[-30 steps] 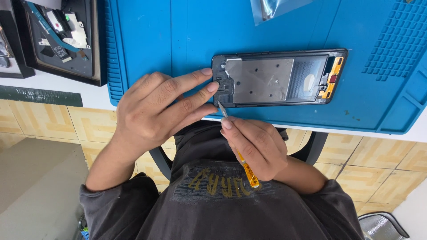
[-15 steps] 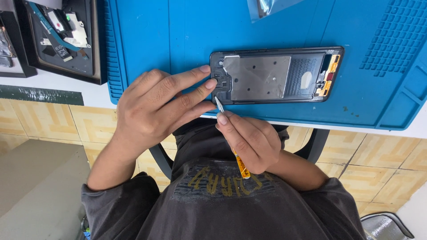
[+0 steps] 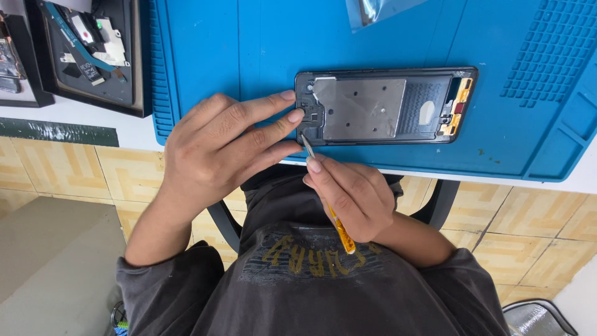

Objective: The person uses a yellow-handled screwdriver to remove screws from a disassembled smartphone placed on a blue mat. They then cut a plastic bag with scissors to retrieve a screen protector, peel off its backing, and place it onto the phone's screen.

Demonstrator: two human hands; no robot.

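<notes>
An opened phone frame (image 3: 385,106) with a bare metal plate and a dark rim lies on the blue work mat (image 3: 249,50). My left hand (image 3: 217,146) rests on the mat's near edge, fingertips pressing the frame's left end. My right hand (image 3: 348,196) grips yellow-handled tweezers (image 3: 329,199). Their metal tip touches the frame's lower left corner, just below my left fingertips.
A black tray (image 3: 93,56) with small phone parts and a flex cable sits at the upper left on the white table. A clear plastic bag (image 3: 376,11) lies at the mat's far edge. The mat's right side has a ribbed grid (image 3: 547,56). Tiled floor lies below.
My right hand has shifted slightly, keeping the tweezer tip at the frame's lower left corner. My left fingers stay pressed on the frame's end.
</notes>
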